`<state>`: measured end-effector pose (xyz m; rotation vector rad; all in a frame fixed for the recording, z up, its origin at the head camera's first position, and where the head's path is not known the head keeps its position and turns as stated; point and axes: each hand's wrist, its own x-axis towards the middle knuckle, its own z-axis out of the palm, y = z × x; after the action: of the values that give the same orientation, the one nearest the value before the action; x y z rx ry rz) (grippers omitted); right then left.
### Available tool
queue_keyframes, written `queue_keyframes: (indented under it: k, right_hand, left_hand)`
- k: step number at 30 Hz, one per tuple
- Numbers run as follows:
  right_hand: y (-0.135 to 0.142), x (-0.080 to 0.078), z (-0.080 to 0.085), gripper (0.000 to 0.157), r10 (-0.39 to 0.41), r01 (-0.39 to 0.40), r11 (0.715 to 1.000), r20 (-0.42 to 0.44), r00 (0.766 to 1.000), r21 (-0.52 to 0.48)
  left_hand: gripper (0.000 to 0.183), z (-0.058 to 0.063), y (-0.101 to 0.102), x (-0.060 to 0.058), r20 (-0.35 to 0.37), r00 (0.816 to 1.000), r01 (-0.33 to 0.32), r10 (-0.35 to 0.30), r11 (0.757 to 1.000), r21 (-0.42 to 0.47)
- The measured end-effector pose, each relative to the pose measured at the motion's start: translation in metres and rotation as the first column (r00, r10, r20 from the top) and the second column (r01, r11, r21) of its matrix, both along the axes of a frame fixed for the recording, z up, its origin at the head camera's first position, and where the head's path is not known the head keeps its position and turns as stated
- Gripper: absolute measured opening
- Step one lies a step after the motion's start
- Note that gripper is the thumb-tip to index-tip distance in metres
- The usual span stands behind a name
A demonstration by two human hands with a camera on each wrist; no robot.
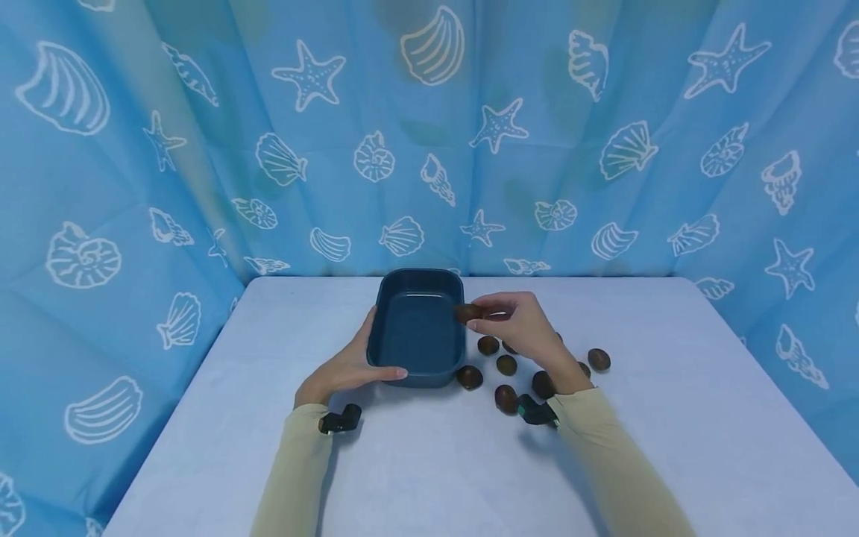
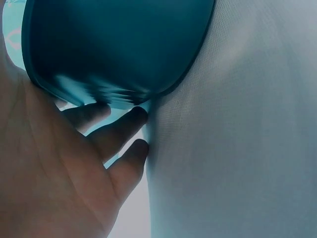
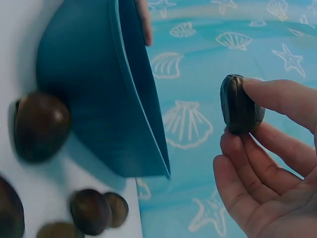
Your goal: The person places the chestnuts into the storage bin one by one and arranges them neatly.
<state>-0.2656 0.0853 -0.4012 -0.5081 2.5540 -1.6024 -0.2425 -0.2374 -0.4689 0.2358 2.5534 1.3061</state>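
Observation:
A deep blue rectangular dish (image 1: 417,328) stands on the table. My left hand (image 1: 349,365) grips its near left corner, thumb along the front and fingers against the left side. In the left wrist view, bent fingers (image 2: 126,129) reach along the dish wall (image 2: 124,49). Just over the dish's right rim, my right hand (image 1: 517,321) pinches a brown chestnut (image 1: 467,313) between thumb and fingertips. The right wrist view shows this chestnut (image 3: 240,105) up beside the dish's rim, with the palm turned towards the camera. Inside the dish, the visible floor is bare.
Several more chestnuts (image 1: 506,365) lie on the white table right of the dish, some partly hidden under my right forearm. One chestnut (image 1: 469,377) sits close against the dish's near right corner. A blue curtain (image 1: 429,186) with white shell prints hangs behind the table.

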Motion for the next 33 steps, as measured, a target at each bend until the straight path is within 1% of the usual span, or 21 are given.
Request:
queue_keyframes:
  k: [4,10,14,17,21,24,29,33]
  right_hand:
    - [-0.018,-0.002,-0.003,0.041,0.041,-0.041,0.999,-0.039,0.998,-0.001]
    - [-0.045,-0.005,-0.012,0.039,0.077,-0.077,0.997,-0.032,0.997,-0.004]
    - [-0.061,-0.008,-0.021,0.036,0.107,-0.107,0.994,-0.039,0.993,0.009]
    - [-0.071,-0.008,-0.025,0.036,0.123,-0.121,0.992,-0.049,0.991,0.043]
    - [-0.081,-0.006,-0.028,0.037,0.132,-0.126,0.989,-0.070,0.989,0.077]
    - [-0.086,-0.006,-0.031,0.036,0.138,-0.129,0.987,-0.087,0.987,0.096]
    - [-0.092,-0.005,-0.036,0.036,0.143,-0.129,0.982,-0.096,0.985,0.138]
    - [-0.096,-0.004,-0.037,0.035,0.152,-0.133,0.977,-0.110,0.982,0.168]
  left_hand:
    - [0.132,0.001,0.000,0.001,0.009,1.000,-0.009,0.008,1.000,0.003]
    - [0.131,0.002,0.000,0.000,0.003,1.000,-0.014,0.014,1.000,0.014]
    - [0.129,-0.001,0.000,-0.001,-0.027,0.999,0.020,-0.019,0.999,0.036]
    - [0.129,-0.002,0.000,-0.001,-0.033,0.999,0.030,-0.028,0.999,0.045]
    - [0.129,-0.002,0.000,-0.001,-0.023,0.999,0.023,-0.022,0.999,0.034]
    - [0.128,-0.002,0.000,-0.002,-0.030,0.999,0.033,-0.031,0.999,0.038]
    - [0.127,-0.003,-0.001,-0.003,-0.066,0.996,0.059,-0.056,0.997,0.053]
    - [0.127,-0.003,-0.001,-0.004,-0.103,0.991,0.090,-0.081,0.992,0.084]
